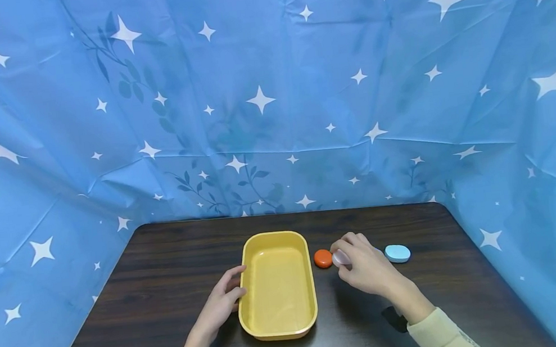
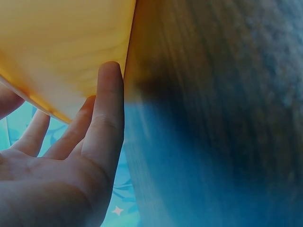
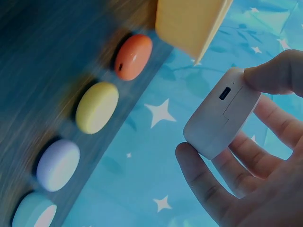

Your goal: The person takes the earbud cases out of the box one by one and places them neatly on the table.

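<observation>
My right hand [image 1: 365,264] holds a white earbud case [image 3: 221,116] above the table, between the thumb and the fingers. A small port shows on the case's face. My left hand [image 1: 220,304] rests against the left side of a yellow rectangular tray [image 1: 281,334], its fairly straight fingers touching the wall and rim. The tray's inside shows bare. Near my right hand an orange case [image 1: 323,258] and a light blue case [image 1: 397,253] lie on the table. A yellow case [image 3: 97,108] and a lavender case [image 3: 58,165] sit between them, mostly hidden by the hand in the head view.
Everything lies on a dark wood-grain table [image 1: 175,263] with rounded far corners. A blue cloth [image 1: 273,123] with white stars and leaf prints hangs behind and at both sides. Dark straps, one at each wrist, sit beside the pale sleeves [image 1: 439,332].
</observation>
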Demonstrator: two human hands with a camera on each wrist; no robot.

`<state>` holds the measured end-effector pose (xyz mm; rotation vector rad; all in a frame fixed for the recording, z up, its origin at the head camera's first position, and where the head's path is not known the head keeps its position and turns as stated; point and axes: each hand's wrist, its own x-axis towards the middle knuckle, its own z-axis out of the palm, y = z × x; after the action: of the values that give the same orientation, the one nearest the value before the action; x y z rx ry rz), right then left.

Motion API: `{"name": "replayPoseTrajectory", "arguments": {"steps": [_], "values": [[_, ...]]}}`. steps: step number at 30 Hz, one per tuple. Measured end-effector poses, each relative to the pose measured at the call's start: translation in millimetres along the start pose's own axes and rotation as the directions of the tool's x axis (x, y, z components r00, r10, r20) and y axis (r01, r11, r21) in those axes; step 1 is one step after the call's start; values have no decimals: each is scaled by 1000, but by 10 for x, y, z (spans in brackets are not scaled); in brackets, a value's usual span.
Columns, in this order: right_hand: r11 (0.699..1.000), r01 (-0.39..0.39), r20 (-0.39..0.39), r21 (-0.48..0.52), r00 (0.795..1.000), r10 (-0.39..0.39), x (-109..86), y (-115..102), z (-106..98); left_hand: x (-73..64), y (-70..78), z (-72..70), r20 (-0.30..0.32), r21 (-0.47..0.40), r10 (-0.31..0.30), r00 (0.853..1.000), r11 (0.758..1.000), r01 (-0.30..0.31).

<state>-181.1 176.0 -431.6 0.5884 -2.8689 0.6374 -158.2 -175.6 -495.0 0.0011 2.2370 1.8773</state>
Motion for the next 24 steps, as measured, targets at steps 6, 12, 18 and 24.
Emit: {"name": "replayPoseTrajectory", "arguments": {"steps": [6, 12, 18, 24], "values": [[1000, -16, -6, -16, 1000, 16, -30, 119, -13, -3, -3, 0, -7, 6, -2, 1000, 1000, 2], [999, -18, -4, -43, 1000, 18, -51, 234, -27, -5, 2, 0, -3, 4, -3, 1000, 1000, 3], [998, -12, 13, -64, 1000, 13, -65, 336, -66, -4, 5, -2, 5, -3, 0, 1000, 1000, 0], [996, -8, 22, -94, 1000, 10, -85, 433, -102, -7, 2, -1, 3, -1, 2, 1000, 1000, -2]]}}
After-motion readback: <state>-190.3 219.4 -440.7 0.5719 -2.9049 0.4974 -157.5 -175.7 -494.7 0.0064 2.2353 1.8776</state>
